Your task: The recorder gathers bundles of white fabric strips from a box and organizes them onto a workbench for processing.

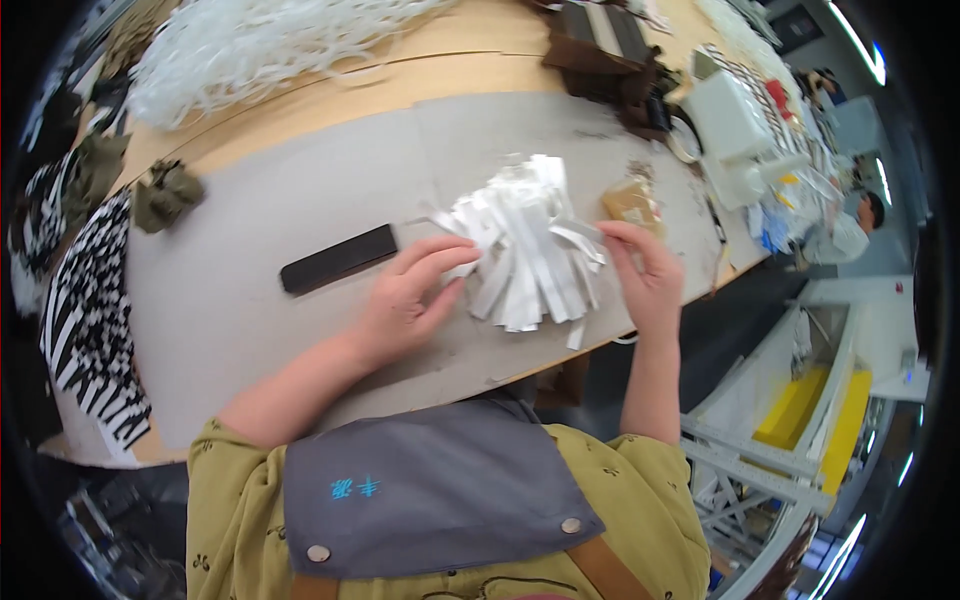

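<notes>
- The left hand (405, 300) rests on the grey board of the bench (250, 260). Its fingers (440, 255) are bent and touch the left side of a pile of white strips (525, 245).
- The right hand (645, 275) is at the right side of the same pile. Its fingers (622, 235) pinch the end of one or two strips.
- The pile sits in the middle of the board, between the two hands. The strips fan out and lie over each other in a loose heap.
- A flat black bar (338, 258) lies just left of the left hand, not touching it.
- A small brown packet (632, 203) lies just behind the right hand.
- A crumpled green cloth (165, 195) lies far off to the left, and black and white striped cloth (90, 320) hangs at the left edge.
- A big heap of white cords (250, 45) lies at the far side of the bench.
- The pile is loose, so I think a quick pull could drag more strips along and mix them up.
- The pile is near the front edge, so a push could slide some strips off the bench.
</notes>
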Tool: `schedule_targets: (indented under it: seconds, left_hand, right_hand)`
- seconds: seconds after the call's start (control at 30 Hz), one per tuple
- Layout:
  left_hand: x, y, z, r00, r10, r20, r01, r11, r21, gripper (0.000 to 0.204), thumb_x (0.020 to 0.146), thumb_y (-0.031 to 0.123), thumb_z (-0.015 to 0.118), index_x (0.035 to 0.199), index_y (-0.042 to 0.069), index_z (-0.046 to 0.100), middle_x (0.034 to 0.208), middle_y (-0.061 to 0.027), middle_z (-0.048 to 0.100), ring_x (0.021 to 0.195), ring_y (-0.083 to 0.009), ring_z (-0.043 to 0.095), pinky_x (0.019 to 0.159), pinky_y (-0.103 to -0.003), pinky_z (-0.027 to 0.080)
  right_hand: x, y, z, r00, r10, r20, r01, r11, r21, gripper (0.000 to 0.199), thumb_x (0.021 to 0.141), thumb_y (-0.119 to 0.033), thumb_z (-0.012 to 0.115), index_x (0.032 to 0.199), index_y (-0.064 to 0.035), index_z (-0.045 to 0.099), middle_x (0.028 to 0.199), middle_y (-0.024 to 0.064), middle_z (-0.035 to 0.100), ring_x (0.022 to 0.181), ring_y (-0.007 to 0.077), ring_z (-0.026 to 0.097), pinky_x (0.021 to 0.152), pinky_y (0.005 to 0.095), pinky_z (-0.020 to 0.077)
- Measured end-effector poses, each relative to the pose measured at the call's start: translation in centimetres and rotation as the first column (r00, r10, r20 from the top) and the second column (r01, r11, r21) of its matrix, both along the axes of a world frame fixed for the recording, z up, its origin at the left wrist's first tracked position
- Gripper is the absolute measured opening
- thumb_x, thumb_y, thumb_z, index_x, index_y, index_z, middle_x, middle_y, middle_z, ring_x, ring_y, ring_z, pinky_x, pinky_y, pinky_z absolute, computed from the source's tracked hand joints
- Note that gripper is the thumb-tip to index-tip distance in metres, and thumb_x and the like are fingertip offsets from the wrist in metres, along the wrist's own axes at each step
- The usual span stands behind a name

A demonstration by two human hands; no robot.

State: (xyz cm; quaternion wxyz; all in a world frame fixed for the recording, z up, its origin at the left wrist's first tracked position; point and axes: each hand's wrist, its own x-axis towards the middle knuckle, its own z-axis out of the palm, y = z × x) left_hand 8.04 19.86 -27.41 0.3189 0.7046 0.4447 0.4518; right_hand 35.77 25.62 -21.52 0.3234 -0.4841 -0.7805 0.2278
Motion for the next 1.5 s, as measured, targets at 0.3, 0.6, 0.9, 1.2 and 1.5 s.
schedule_targets:
  seconds: [0.3, 0.6, 0.9, 1.2, 1.5]
  left_hand:
    - [1.0, -2.0, -0.2, 0.804, -0.105, 0.585, 0.249, 0.953, -0.171, 0.039, 0.093, 0.012, 0.052, 0.131, 0.002, 0.045, 0.125, -0.0107, 0.053, 0.113, -0.0210, 0.051, 0.096, -0.035, 0.042]
    - [-0.1, -1.7, -1.4, 0.586, -0.022, 0.810, 0.441, 0.847, -0.297, 0.030, 0.100, 0.028, 0.040, 0.092, 0.003, 0.054, 0.071, -0.0034, 0.058, 0.065, -0.0090, 0.053, 0.066, -0.025, 0.046]
    - [-0.2, -2.0, -0.8, 0.596, 0.104, 0.796, 0.464, 0.765, -0.447, 0.029, 0.100, 0.032, 0.042, 0.088, 0.008, 0.052, 0.058, 0.0039, 0.038, 0.048, -0.0048, 0.033, 0.044, -0.021, 0.029]
    - [0.6, -2.2, -1.1, 0.729, 0.324, 0.604, 0.156, 0.780, -0.606, 0.040, 0.099, 0.041, 0.035, 0.089, 0.010, 0.058, 0.061, 0.0027, 0.041, 0.049, -0.0050, 0.038, 0.044, -0.020, 0.033]
    - [-0.7, -2.6, -1.7, 0.661, 0.253, 0.706, 0.253, 0.811, -0.527, 0.035, 0.102, 0.033, 0.033, 0.092, 0.007, 0.055, 0.064, 0.0016, 0.044, 0.051, -0.0045, 0.039, 0.047, -0.019, 0.034]
  right_hand:
    - [-9.2, -5.7, -1.4, 0.957, 0.197, -0.212, -0.222, 0.970, -0.097, 0.026, 0.079, 0.005, 0.068, 0.100, -0.0006, 0.055, 0.090, 0.0105, 0.062, 0.084, 0.0170, 0.065, 0.073, 0.0277, 0.0522]
    - [-1.1, -1.5, -1.5, 0.952, -0.231, -0.202, 0.260, 0.956, 0.133, 0.035, 0.085, -0.011, 0.065, 0.115, 0.0003, 0.053, 0.107, 0.0119, 0.061, 0.102, 0.0232, 0.057, 0.093, 0.0339, 0.0416]
    - [6.6, 3.3, -5.4, 0.706, -0.474, 0.526, 0.394, 0.881, 0.263, 0.052, 0.090, -0.030, 0.057, 0.134, -0.0052, 0.042, 0.131, 0.0155, 0.051, 0.115, 0.0337, 0.052, 0.092, 0.0394, 0.0421]
    - [13.4, 7.4, -5.7, 0.601, -0.602, 0.525, 0.475, 0.798, 0.372, 0.047, 0.089, -0.026, 0.058, 0.128, -0.0020, 0.047, 0.123, 0.0185, 0.055, 0.112, 0.0351, 0.053, 0.094, 0.0392, 0.0421]
    - [1.7, 0.4, -2.3, 0.868, -0.466, 0.170, 0.332, 0.800, 0.499, 0.019, 0.078, -0.013, 0.071, 0.085, -0.0052, 0.056, 0.091, 0.0085, 0.060, 0.093, 0.0253, 0.057, 0.087, 0.0371, 0.0411]
